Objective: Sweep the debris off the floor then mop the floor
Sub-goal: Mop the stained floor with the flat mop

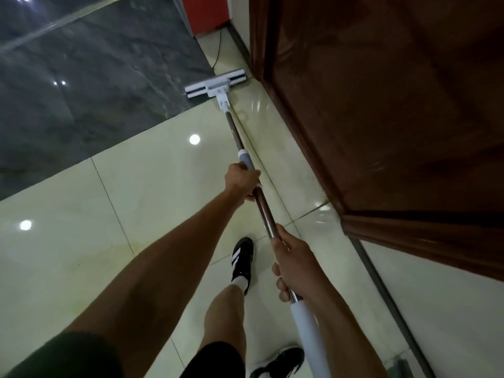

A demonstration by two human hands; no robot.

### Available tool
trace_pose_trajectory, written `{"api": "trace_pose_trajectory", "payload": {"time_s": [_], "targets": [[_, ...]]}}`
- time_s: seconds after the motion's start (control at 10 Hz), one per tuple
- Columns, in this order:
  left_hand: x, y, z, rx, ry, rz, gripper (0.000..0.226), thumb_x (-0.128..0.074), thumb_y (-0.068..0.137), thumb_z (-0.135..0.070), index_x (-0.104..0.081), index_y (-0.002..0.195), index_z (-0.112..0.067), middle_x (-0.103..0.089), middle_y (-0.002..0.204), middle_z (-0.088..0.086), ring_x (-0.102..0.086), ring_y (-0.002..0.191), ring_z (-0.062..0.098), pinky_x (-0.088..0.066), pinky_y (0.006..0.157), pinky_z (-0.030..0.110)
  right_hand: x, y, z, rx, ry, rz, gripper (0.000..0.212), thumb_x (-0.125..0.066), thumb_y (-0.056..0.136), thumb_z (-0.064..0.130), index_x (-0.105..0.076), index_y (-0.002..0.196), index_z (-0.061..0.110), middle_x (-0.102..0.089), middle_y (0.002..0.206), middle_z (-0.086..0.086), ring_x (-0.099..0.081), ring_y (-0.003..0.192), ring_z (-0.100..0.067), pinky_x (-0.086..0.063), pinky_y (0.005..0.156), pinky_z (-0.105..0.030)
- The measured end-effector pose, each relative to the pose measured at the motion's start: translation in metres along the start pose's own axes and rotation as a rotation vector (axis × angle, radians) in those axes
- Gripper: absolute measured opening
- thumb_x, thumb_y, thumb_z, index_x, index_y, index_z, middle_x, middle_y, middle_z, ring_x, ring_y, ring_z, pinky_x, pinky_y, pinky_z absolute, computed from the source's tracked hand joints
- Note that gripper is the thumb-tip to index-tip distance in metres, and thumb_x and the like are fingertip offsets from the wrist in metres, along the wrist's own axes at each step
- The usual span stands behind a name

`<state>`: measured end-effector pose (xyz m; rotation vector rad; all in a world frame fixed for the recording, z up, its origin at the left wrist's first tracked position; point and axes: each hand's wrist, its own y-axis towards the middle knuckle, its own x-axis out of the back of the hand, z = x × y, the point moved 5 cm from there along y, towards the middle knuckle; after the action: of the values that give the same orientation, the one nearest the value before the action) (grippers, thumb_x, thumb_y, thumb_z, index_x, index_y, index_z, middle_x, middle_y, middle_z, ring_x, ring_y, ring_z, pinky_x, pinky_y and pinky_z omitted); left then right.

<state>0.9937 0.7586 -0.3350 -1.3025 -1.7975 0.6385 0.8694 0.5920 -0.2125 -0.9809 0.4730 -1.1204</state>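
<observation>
The glossy pale cream tiled floor (141, 186) fills most of the room underfoot, with round ceiling lights mirrored in it. Ahead on the left it gives way to a dark grey polished marble slab (81, 85). Along the right runs a large dark brown wooden door (381, 105), standing close beside the mop's path and narrowing the strip of floor there. At the far end is a red cabinet (210, 15), with a thin black cable (218, 50) trailing down the tile before it.

The long mop with its brown metal pole and white flat head (246, 148) stretches forward, its head lying on the tile where cream meets grey, near the door's foot. The left hand (241, 181) grips the pole just below the grey collar, fingers curled round it. The right hand (291, 266) grips lower down, above the white handle sleeve. A black shoe with white stripes (242, 260) stands between the arms.
</observation>
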Motion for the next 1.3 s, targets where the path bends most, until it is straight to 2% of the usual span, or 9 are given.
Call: {"api": "trace_pose_trajectory", "payload": {"time_s": [0.1, 0.2, 0.3, 0.5, 0.7, 0.9, 1.1, 1.2, 1.3], "targets": [[0.015, 0.035, -0.036, -0.001, 0.01, -0.004, 0.03, -0.066, 0.094, -0.019, -0.059, 0.118, -0.003, -0.068, 0.091, 0.014, -0.07, 0.067, 0.025, -0.054, 0.042, 0.03, -0.008, 0.035, 0.039, 0.009, -0.012, -0.004, 0.041, -0.038, 0.104, 0.04, -0.043, 0.145, 0.041, -0.048, 0.097, 0.005, -0.046, 0.075, -0.011, -0.04, 0.069, -0.029], [0.028, 0.06, -0.063, 0.029, 0.06, 0.034, 0.028, -0.066, 0.095, -0.018, -0.057, 0.115, -0.002, -0.067, 0.09, 0.016, -0.071, 0.067, 0.027, -0.055, 0.043, 0.033, -0.014, 0.059, 0.063, -0.017, -0.011, 0.028, 0.034, -0.037, 0.104, 0.04, -0.048, 0.136, 0.035, -0.049, 0.098, 0.001, -0.048, 0.066, -0.012, -0.042, 0.06, -0.03], [0.022, 0.057, -0.06, 0.078, 0.116, 0.086, 0.026, -0.065, 0.095, -0.019, -0.054, 0.113, -0.002, -0.068, 0.09, 0.017, -0.072, 0.068, 0.028, -0.056, 0.044, 0.035, -0.01, 0.052, 0.057, -0.04, -0.011, 0.039, 0.03, -0.036, 0.104, 0.04, -0.048, 0.131, 0.044, -0.051, 0.091, 0.0, -0.048, 0.061, -0.012, -0.042, 0.057, -0.031], [0.001, 0.023, -0.027, 0.118, 0.181, 0.119, 0.025, -0.065, 0.095, -0.019, -0.053, 0.109, -0.003, -0.069, 0.093, 0.02, -0.073, 0.07, 0.033, -0.057, 0.045, 0.037, -0.007, 0.015, 0.013, -0.036, 0.008, 0.001, 0.044, -0.034, 0.105, 0.039, -0.038, 0.148, 0.042, -0.046, 0.101, 0.004, -0.041, 0.071, -0.005, -0.038, 0.069, -0.026], [-0.036, -0.055, 0.054, 0.156, 0.265, 0.187, 0.027, -0.068, 0.093, -0.02, -0.055, 0.105, 0.001, -0.07, 0.088, 0.023, -0.073, 0.06, 0.034, -0.058, 0.047, 0.04, -0.004, -0.058, -0.083, -0.045, -0.003, -0.024, 0.042, -0.033, 0.105, 0.041, -0.04, 0.146, 0.043, -0.05, 0.08, 0.011, -0.044, 0.06, -0.002, -0.038, 0.058, -0.023], [-0.092, -0.169, 0.173, 0.151, 0.28, 0.199, 0.027, -0.067, 0.093, -0.019, -0.056, 0.11, 0.0, -0.068, 0.095, 0.022, -0.071, 0.057, 0.033, -0.057, 0.045, 0.04, 0.012, -0.154, -0.228, -0.081, -0.007, -0.004, 0.044, -0.037, 0.105, 0.039, -0.036, 0.149, 0.042, -0.059, 0.069, -0.002, -0.05, 0.043, -0.006, -0.042, 0.044, -0.024], [-0.15, -0.299, 0.307, 0.13, 0.243, 0.273, 0.016, -0.059, 0.094, -0.017, -0.057, 0.109, -0.01, -0.062, 0.101, 0.014, -0.066, 0.069, 0.028, -0.056, 0.047, 0.035, 0.027, -0.267, -0.367, -0.083, -0.115, -0.003, 0.044, -0.037, 0.107, 0.03, -0.036, 0.151, 0.027, -0.056, 0.088, -0.003, -0.053, 0.071, -0.015, -0.04, 0.065, -0.022], [-0.154, -0.356, 0.351, 0.293, 0.128, 0.253, 0.012, -0.053, 0.101, -0.021, -0.059, 0.094, -0.012, -0.065, 0.1, 0.011, -0.067, 0.069, 0.026, -0.052, 0.039, 0.032, 0.027, -0.313, -0.402, -0.113, -0.06, -0.006, 0.04, -0.038, 0.107, 0.025, -0.042, 0.148, 0.022, -0.038, 0.079, 0.007, -0.04, 0.064, -0.006, -0.032, 0.059, -0.014], [-0.144, -0.369, 0.346, 0.217, 0.142, 0.184, 0.012, -0.065, 0.095, -0.02, -0.061, 0.103, -0.013, -0.067, 0.101, 0.013, -0.071, 0.08, 0.034, -0.06, 0.05, 0.046, 0.022, -0.334, -0.406, -0.09, -0.016, -0.013, 0.035, -0.038, 0.107, 0.02, -0.047, 0.142, 0.017, -0.043, 0.075, 0.009, -0.043, 0.062, -0.003, -0.034, 0.056, -0.012]]}}
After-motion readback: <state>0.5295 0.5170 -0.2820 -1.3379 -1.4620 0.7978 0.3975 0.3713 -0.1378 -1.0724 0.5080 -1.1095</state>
